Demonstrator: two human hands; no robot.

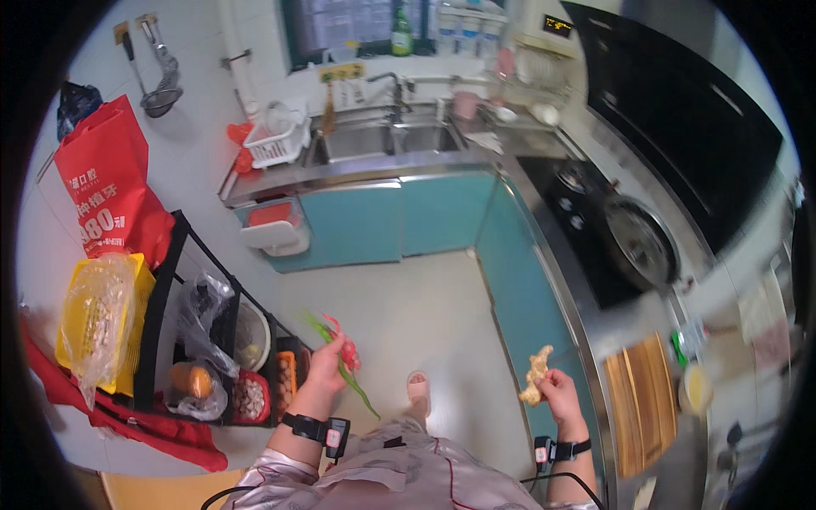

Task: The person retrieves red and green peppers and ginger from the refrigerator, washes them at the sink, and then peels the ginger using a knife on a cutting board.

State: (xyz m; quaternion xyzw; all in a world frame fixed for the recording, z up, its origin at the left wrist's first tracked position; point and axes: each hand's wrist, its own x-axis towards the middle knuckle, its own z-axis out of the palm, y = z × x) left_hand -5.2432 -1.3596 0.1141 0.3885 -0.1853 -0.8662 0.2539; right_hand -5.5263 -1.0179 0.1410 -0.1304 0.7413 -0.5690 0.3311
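Note:
My left hand [327,368] is closed around several chili peppers over the floor. A long green chili [361,391] sticks out below the fingers, and red chilies [348,352] show at their far side. Out to the right, my right hand [562,396] pinches a knobbly piece of ginger root [537,371] between thumb and fingers. The ginger is held in the air beside the teal cabinet front [519,306]. A wooden cutting board [641,405] lies on the counter to the right of that hand.
At left stands a black rack [150,325] with a yellow basket [137,319], garlic in a red basket [250,398] and eggs [285,382]. A wok [641,242] sits on the black gas stove [574,255]. The double sink [360,140] lies ahead; a bin [277,236] hangs at the cabinet.

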